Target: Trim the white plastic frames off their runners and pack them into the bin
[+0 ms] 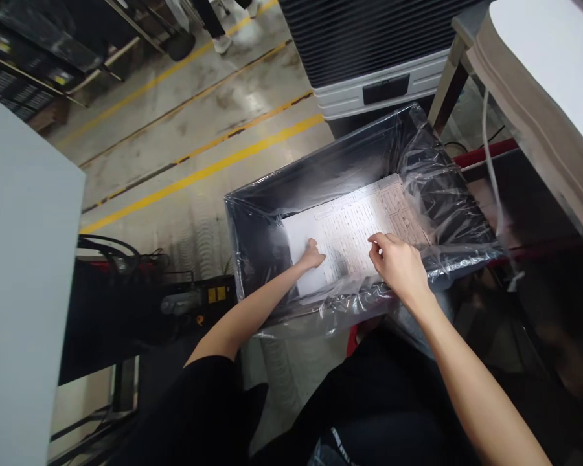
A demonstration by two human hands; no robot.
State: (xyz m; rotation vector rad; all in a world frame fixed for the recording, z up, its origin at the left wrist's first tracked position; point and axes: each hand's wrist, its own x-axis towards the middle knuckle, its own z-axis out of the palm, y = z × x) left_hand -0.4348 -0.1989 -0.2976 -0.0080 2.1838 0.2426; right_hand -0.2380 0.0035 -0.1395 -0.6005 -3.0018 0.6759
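Observation:
A pale flat sheet (350, 220) with rows of fine lines and small marks lies inside a dark bin (311, 165). Clear plastic film (432, 171) lines this bin and folds over its near rim. My left hand (313, 254) is over the sheet's left part, thumb and a finger spread; whether it touches the sheet I cannot tell. Near the sheet's right part and the bin's front rim is my right hand (399, 265), its fingers loosely bent with a gap at the tips. Nothing shows in either hand.
A black ribbed stack with a pale base (340, 100) stands behind the bin. At right, a table with a white top (548, 58) overhangs, and a pale cord (490, 162) hangs beside it. A grey panel (24, 259) fills the left. Another person's foot (222, 44) shows beyond yellow floor lines.

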